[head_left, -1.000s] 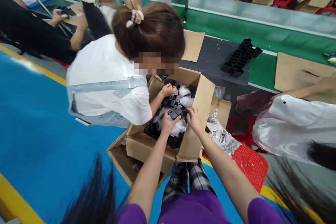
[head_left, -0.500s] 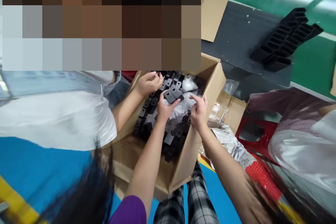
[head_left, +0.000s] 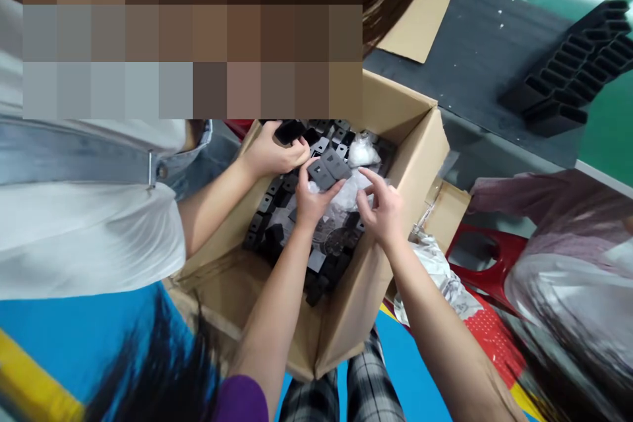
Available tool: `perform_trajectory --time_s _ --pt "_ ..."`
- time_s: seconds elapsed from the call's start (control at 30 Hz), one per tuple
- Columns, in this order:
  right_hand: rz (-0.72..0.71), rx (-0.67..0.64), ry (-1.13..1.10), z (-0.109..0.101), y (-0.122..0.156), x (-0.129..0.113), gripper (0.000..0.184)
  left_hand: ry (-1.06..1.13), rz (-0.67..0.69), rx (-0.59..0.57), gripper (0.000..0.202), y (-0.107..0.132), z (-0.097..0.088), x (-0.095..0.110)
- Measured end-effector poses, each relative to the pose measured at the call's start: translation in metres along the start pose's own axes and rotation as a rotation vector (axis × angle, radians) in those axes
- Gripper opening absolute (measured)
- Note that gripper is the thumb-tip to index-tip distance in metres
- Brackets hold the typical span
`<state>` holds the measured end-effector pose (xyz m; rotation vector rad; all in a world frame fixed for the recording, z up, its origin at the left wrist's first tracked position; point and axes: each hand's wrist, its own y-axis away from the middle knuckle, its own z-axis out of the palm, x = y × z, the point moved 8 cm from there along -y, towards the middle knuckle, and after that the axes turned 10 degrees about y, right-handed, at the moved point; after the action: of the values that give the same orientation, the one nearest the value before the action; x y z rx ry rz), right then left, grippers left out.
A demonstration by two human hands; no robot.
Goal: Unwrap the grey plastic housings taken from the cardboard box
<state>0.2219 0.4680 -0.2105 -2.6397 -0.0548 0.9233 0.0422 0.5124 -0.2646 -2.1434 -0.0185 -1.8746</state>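
My left hand [head_left: 312,206] grips a pair of dark grey rectangular pieces with small holes [head_left: 328,170], side by side between thumb and fingers. To its right, over the box's inner side, my right hand [head_left: 384,211] is open, thumb and index finger apart, with nothing seen in it. Clear plastic bags [head_left: 346,198] lie just below both hands, one with white contents [head_left: 363,150]. Under them, many similar dark pieces [head_left: 262,214] fill part of a cardboard box [head_left: 341,330]. My left fingers are partly hidden behind the held pieces.
A co-worker's hand [head_left: 277,151] reaches in from the left, holding a black piece [head_left: 291,132]. On the dark table [head_left: 475,33] stand black tube-like parts [head_left: 568,72] and a cardboard sheet [head_left: 430,13]. A red stool [head_left: 487,257] and another person [head_left: 573,257] are at the right.
The pieces in my left hand have tilted and show more of their flat faces. My right fingers have spread. The co-worker's hand now holds a black piece. The view has shifted slightly.
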Motion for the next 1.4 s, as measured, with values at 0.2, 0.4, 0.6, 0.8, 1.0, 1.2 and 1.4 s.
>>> perform_trajectory --time_s 0.2,0.4,0.6,0.8,1.0,1.2,1.4 --pt "-0.036 0.091 -0.003 -0.002 -0.001 0.001 0.036 -0.003 0.009 -0.059 0.080 -0.003 0.008 -0.003" --pt "-0.038 0.059 -0.003 0.000 -0.006 0.004 0.037 0.009 -0.011 -0.067 0.078 -0.008 0.012 -0.009" --pt "-0.043 0.028 -0.012 0.003 -0.011 0.008 0.041 0.061 0.006 -0.066 0.078 -0.012 0.017 -0.011" --pt "-0.079 0.074 -0.007 0.003 -0.010 0.009 0.039 0.018 0.021 -0.086 0.076 -0.010 0.018 -0.010" --pt "-0.063 0.038 -0.002 0.006 -0.009 0.013 0.039 0.008 -0.006 -0.086 0.075 -0.013 0.017 -0.010" --pt "-0.134 0.079 0.040 0.003 -0.005 0.005 0.035 0.078 -0.077 -0.184 0.073 -0.012 0.028 -0.023" --pt "-0.156 0.152 0.110 0.002 0.008 0.000 0.032 0.111 -0.081 -0.232 0.071 -0.012 0.037 -0.022"
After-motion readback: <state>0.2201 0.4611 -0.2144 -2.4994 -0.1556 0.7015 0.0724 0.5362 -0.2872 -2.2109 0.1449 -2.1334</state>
